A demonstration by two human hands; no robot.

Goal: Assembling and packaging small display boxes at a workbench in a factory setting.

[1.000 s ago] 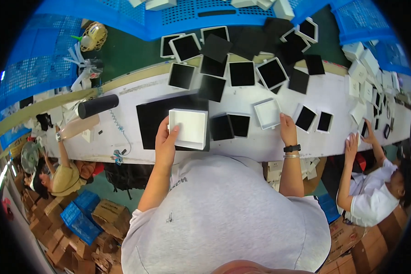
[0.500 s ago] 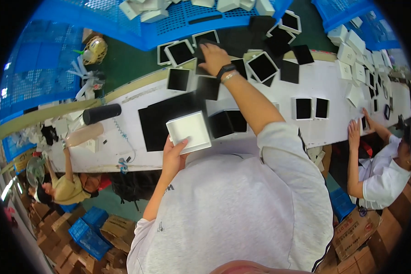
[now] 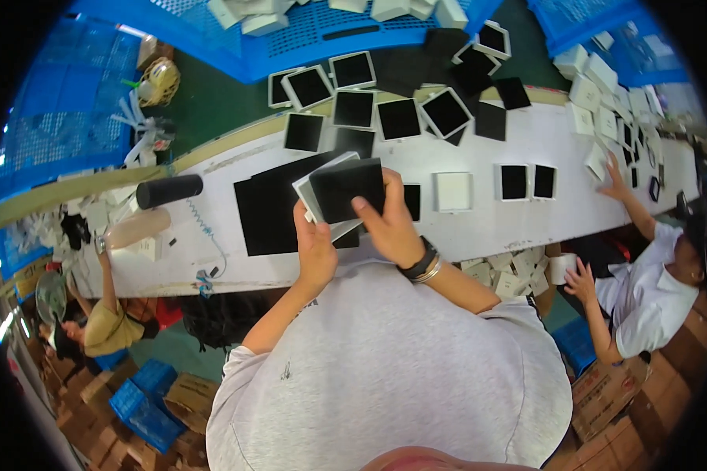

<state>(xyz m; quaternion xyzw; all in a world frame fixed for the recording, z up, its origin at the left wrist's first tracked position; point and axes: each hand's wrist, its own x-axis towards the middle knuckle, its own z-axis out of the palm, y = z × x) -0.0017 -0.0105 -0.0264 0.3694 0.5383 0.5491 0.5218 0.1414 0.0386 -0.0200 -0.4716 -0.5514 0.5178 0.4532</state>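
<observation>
In front of my chest, my left hand [image 3: 316, 253] grips a shallow white box [image 3: 305, 191] by its lower left edge. My right hand [image 3: 391, 228] holds a black square pad [image 3: 339, 191], thumb on its face, overlapping the box's open side. The pad covers most of the box, so whether it touches the inside cannot be made out. Beneath both hands lie large black sheets [image 3: 263, 216]. Beyond them, several white boxes with black faces [image 3: 399, 119] are spread along the table's far side.
To the right sit an open white box [image 3: 453, 192] and a pair of black-lined boxes [image 3: 514, 182]. A blue crate [image 3: 291, 49] with white boxes stands beyond the table. A dark cylinder [image 3: 169, 191] lies left. Co-workers sit at both sides; the right one holds a small white box [image 3: 562, 268].
My right hand has come back from the table's far side with a black square pad, now against the box. My left hand has raised and tilted the box.
</observation>
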